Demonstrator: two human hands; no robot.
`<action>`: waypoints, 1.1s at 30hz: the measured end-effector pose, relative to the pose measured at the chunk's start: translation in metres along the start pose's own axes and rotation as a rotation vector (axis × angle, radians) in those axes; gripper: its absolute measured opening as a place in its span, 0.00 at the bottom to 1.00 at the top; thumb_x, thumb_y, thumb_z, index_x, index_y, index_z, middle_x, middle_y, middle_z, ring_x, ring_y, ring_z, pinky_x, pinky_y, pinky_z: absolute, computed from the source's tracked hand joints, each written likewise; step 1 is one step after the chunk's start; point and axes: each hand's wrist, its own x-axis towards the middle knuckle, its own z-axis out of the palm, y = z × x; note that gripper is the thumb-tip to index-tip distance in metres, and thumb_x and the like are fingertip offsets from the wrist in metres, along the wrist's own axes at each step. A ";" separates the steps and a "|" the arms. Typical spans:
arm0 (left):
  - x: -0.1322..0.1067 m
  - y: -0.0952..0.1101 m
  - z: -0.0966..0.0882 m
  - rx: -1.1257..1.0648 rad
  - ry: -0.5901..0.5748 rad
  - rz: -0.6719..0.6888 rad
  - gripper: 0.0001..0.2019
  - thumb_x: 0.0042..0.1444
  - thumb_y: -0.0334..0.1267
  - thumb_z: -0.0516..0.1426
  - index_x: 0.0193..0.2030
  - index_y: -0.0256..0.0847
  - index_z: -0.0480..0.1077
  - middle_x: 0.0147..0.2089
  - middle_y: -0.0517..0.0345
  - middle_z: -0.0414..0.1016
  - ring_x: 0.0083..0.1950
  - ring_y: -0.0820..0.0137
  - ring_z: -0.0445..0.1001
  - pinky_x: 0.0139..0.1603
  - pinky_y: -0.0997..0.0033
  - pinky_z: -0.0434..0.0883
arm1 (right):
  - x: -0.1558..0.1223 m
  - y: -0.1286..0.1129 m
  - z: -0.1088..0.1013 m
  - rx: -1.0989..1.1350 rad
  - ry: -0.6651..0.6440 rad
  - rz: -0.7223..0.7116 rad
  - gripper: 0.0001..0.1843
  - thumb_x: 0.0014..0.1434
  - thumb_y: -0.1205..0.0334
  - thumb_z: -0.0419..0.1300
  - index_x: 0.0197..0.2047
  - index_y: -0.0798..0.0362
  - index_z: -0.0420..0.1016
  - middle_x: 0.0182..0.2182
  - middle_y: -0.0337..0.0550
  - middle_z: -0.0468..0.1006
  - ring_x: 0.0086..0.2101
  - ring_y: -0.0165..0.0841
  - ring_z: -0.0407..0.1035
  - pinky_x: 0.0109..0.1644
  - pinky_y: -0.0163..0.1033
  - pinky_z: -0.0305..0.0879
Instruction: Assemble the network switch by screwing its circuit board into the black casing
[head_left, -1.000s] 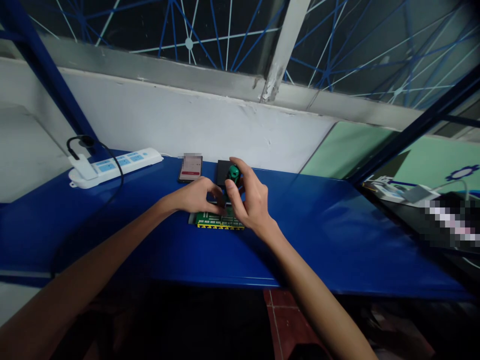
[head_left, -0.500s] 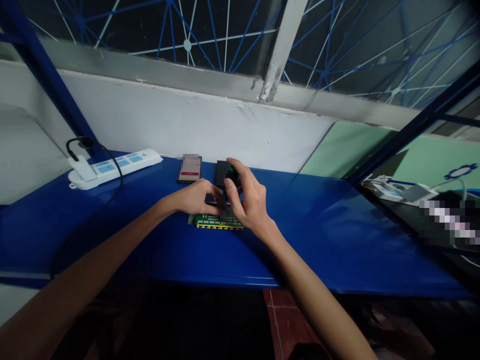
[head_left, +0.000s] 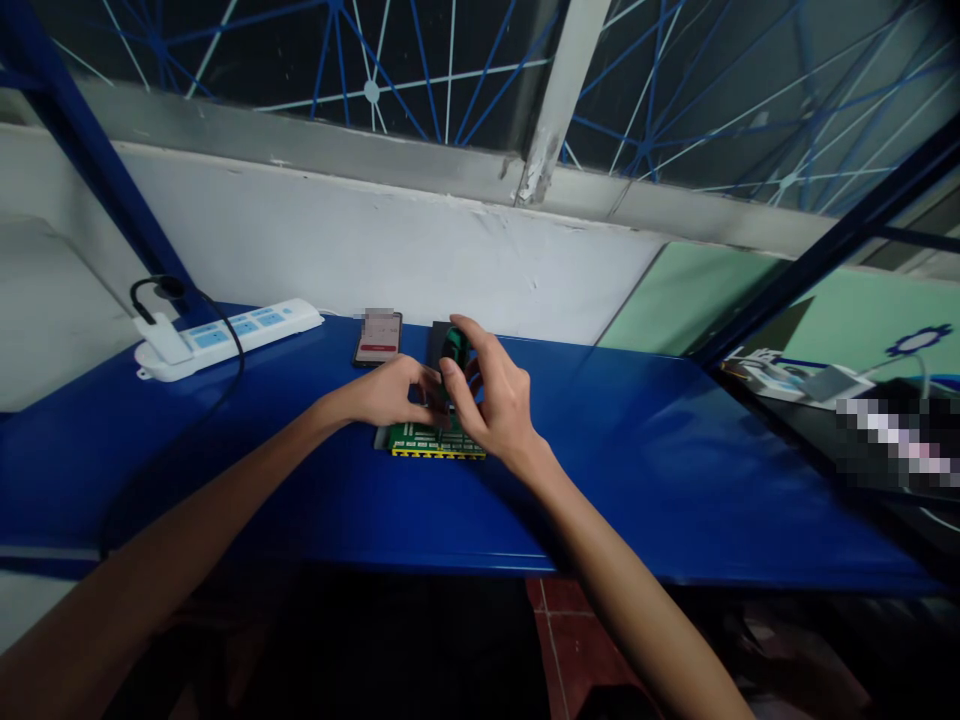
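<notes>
A green circuit board (head_left: 420, 438) with a yellow strip along its near edge lies on the blue table. Over it, my right hand (head_left: 499, 395) is curled around the green and black handle of a screwdriver (head_left: 454, 345). The screwdriver stands roughly upright, its thin shaft reaching down to the board. From the left, my left hand (head_left: 394, 390) has thumb and fingers closed at the lower part of the screwdriver, just above the board. My fingers partly hide the shaft and the far part of the board.
Behind the board lie a phone (head_left: 378, 338) with its screen lit and a dark flat box (head_left: 437, 340). A white power strip (head_left: 247, 335) with a black cable sits at the back left. The blue table (head_left: 637, 460) has various items at its right end.
The screwdriver handle has turned and tilted slightly in my right hand, showing more of its green side. My right-hand fingers have shifted a little on it; my left hand stays in place.
</notes>
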 end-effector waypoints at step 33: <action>-0.001 -0.003 0.001 0.063 0.018 0.035 0.07 0.52 0.39 0.64 0.30 0.35 0.79 0.33 0.52 0.81 0.35 0.69 0.75 0.38 0.70 0.68 | 0.001 -0.002 -0.001 0.016 0.007 0.002 0.22 0.68 0.60 0.49 0.63 0.55 0.59 0.50 0.50 0.74 0.33 0.30 0.71 0.34 0.37 0.70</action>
